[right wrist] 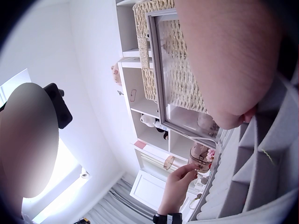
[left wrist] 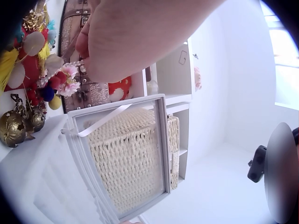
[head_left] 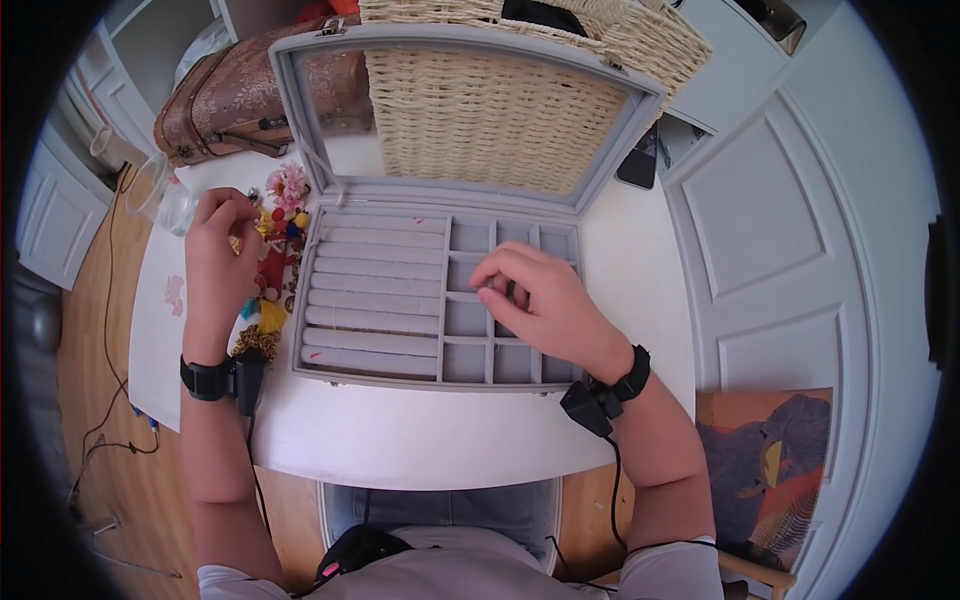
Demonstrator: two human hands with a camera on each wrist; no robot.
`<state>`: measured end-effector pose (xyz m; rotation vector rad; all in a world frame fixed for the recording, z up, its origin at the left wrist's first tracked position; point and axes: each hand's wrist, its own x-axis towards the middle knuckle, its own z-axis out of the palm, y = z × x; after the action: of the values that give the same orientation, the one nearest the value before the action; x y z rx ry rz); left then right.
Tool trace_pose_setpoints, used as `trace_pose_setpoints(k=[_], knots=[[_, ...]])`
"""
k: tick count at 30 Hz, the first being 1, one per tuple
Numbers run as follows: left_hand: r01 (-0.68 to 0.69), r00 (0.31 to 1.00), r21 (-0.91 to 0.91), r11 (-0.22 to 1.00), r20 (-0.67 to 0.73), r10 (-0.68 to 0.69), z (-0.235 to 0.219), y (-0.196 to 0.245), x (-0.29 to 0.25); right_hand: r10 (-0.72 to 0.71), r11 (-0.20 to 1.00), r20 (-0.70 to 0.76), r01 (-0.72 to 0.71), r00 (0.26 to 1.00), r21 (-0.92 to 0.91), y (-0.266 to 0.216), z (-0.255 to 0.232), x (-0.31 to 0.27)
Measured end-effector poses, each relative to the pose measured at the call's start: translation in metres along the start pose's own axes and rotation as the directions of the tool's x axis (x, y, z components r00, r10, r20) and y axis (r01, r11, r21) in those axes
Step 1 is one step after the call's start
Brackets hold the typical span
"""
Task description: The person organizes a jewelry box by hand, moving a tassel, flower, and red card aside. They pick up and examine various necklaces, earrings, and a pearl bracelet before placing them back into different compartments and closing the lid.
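My left hand (head_left: 222, 250) is over a pile of trinkets at the left of a grey jewelry box (head_left: 372, 375), its fingertips drawn together. I cannot tell whether something small is between them. The pile includes a pink flower ornament (head_left: 287, 185), a yellow tassel (head_left: 270, 318), gold bells (left wrist: 13, 128) and colored pompoms (left wrist: 48, 93). Over the square compartments (head_left: 466, 315) at the box's right hovers my right hand (head_left: 545, 305), fingers loosely bent, with no object showing in them. The padded ring rolls (head_left: 375, 285) fill the box's left half. Its clear lid (head_left: 470, 120) stands raised.
Behind the lid stands a woven basket (head_left: 660, 45), with a brown patterned case (head_left: 240, 95) to its left. Clear cups (head_left: 175, 212) sit at the white table's left edge. A dark phone (head_left: 638, 160) lies right of the lid. A thin yellow thread (right wrist: 268, 156) lies in one compartment.
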<state>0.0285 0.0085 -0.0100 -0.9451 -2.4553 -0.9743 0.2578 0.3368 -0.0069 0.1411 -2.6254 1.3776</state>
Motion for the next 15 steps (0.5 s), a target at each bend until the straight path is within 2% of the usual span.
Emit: trace_pose_setpoints(k=[3, 6, 8, 9, 10, 12, 13, 15], knots=[[-0.013, 1.0, -0.023, 1.0, 0.002, 0.013, -0.003, 0.01, 0.003, -0.004, 1.0, 0.0, 0.004, 1.0, -0.001, 0.001, 0.0, 0.0], [-0.027, 0.999, 0.029, 0.999, -0.039, 0.028, -0.003, 0.01, 0.005, -0.004, 1.0, -0.001, 0.004, 1.0, 0.005, 0.0, 0.001, 0.001], [-0.042, 0.976, 0.021, 0.999, -0.213, 0.046, -0.003, 0.002, 0.007, 0.001, 1.0, -0.006, -0.001, 1.0, 0.006, 0.001, 0.001, 0.0], [0.013, 0.976, -0.066, 0.998, -0.215, -0.027, -0.002, 0.004, 0.006, -0.003, 1.0, -0.004, 0.003, 1.0, -0.002, 0.001, 0.001, 0.0], [0.012, 0.977, -0.066, 0.998, -0.213, -0.026, -0.001, 0.006, 0.005, -0.009, 1.0, -0.001, 0.009, 1.0, -0.011, 0.002, 0.001, 0.0], [0.022, 0.999, -0.185, 0.982, -0.032, -0.029, -0.001, 0.012, 0.004, -0.007, 1.0, -0.004, 0.007, 1.0, -0.007, 0.002, 0.001, 0.0], [0.106, 0.993, -0.238, 0.965, 0.081, -0.089, -0.002, 0.02, 0.002, -0.007, 1.0, -0.006, 0.007, 1.0, -0.004, 0.002, 0.001, 0.0], [0.12, 0.993, -0.3, 0.946, 0.048, -0.111, 0.001, 0.015, 0.002, -0.004, 1.0, -0.003, 0.004, 1.0, -0.005, 0.001, 0.001, 0.001]])
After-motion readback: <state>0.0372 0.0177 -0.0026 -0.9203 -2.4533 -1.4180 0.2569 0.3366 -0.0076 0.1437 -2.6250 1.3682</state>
